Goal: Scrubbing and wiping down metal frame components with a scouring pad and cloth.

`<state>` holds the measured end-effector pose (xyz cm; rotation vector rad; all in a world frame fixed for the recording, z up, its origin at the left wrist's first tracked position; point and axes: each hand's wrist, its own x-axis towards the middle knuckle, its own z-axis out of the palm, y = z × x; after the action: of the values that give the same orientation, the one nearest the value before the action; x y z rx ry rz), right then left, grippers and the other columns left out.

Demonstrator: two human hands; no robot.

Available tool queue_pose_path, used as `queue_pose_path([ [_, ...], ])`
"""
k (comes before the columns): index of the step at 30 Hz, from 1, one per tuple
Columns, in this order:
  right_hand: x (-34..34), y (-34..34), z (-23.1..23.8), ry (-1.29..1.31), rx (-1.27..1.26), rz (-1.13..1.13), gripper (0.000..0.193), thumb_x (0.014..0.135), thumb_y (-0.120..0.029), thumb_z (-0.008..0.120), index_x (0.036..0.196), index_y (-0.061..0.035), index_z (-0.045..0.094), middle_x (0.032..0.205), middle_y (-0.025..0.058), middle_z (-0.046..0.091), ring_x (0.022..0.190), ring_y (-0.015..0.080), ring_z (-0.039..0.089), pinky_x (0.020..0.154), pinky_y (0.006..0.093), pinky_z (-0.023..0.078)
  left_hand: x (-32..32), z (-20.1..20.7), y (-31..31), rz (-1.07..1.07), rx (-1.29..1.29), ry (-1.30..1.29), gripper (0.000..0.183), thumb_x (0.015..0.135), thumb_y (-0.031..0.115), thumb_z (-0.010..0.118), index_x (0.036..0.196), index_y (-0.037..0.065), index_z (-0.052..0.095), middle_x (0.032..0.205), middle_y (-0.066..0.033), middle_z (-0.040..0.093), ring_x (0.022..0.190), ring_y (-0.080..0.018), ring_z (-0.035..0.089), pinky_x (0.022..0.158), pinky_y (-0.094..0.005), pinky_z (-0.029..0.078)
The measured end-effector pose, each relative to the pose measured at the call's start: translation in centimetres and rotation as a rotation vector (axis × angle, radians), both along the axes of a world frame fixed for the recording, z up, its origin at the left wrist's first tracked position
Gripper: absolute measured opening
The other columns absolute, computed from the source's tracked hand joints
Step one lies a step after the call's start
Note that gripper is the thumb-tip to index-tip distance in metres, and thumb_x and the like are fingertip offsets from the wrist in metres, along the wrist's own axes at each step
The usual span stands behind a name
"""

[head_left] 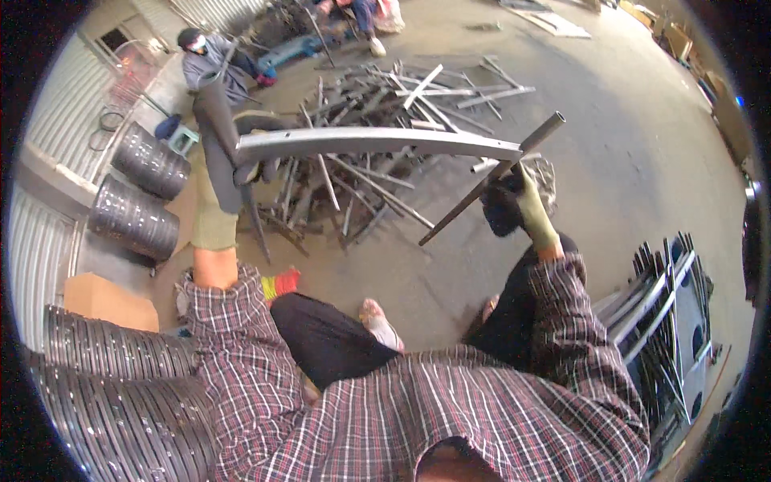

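A metal frame part is held up in front of me, a curved flat crossbar (377, 143) joining a round tube (458, 213) on the right to another upright tube on the left. My left hand (227, 181), in a dark-palmed glove with a pale yellow-green cuff, is closed around the left upright by the crossbar's end. My right hand (504, 205), gloved alike, grips the right tube just under the joint. Part of the left fingers is hidden by the metal. Beyond the frame lies a heap of loose metal bars and tubes (361, 189) on the floor.
Stacked black ring-shaped parts (120, 402) stand at my left, near a cardboard box (108, 301). Dark rods and bars (662, 313) lean in a bundle at right. A person (213, 68) sits at the far left; another person's legs (369, 24) show at the back.
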<state>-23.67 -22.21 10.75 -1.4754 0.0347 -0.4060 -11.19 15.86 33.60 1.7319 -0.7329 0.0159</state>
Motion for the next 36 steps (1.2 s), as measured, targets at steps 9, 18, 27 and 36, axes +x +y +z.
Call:
queue_pose_path([
  [9, 2.5, -1.5, -10.5, 0.517, 0.239, -0.085, 0.025, 0.087, -0.022, 0.064, 0.096, 0.0008, 0.068, 0.080, 0.0043, 0.065, 0.070, 0.0149, 0.060, 0.064, 0.0316, 0.048, 5.2, -9.5, -6.6, -0.227, 0.365, -0.056, 0.070, 0.097, 0.060, 0.035, 0.109, -0.003, 0.064, 0.085, -0.0093, 0.069, 0.063, -0.0143, 0.057, 0.058, -0.0271, 0.046],
  [18, 2.1, -1.5, -15.7, 0.640, 0.119, -0.157, 0.025, 0.086, -0.024, 0.066, 0.091, 0.0004, 0.067, 0.078, 0.0083, 0.067, 0.069, 0.0191, 0.063, 0.062, 0.0329, 0.049, 6.7, -14.7, -8.5, 0.244, 0.481, -0.295, 0.038, 0.094, 0.027, 0.058, 0.123, 0.003, 0.058, 0.099, -0.0230, 0.066, 0.091, -0.0364, 0.063, 0.080, -0.0395, 0.048],
  [27, 2.6, -1.9, -14.9, 0.597, -0.139, -0.378, 0.030, 0.088, -0.031, 0.059, 0.095, -0.0027, 0.068, 0.080, 0.0108, 0.069, 0.072, 0.0238, 0.064, 0.067, 0.0371, 0.049, 5.7, -12.5, -8.5, 0.361, 0.440, -0.471, 0.031, 0.091, 0.027, 0.062, 0.107, 0.001, 0.067, 0.080, -0.0163, 0.069, 0.069, -0.0250, 0.064, 0.067, -0.0357, 0.048],
  [36, 1.5, -2.5, -11.0, 0.449, -0.510, -0.677, 0.034, 0.088, -0.031, 0.055, 0.101, -0.0024, 0.069, 0.080, 0.0157, 0.070, 0.078, 0.0297, 0.069, 0.070, 0.0389, 0.051, 2.4, -11.5, -8.7, 0.336, 0.230, -0.230, 0.032, 0.091, 0.021, 0.062, 0.105, -0.007, 0.065, 0.079, -0.0076, 0.068, 0.070, -0.0124, 0.058, 0.069, -0.0326, 0.047],
])
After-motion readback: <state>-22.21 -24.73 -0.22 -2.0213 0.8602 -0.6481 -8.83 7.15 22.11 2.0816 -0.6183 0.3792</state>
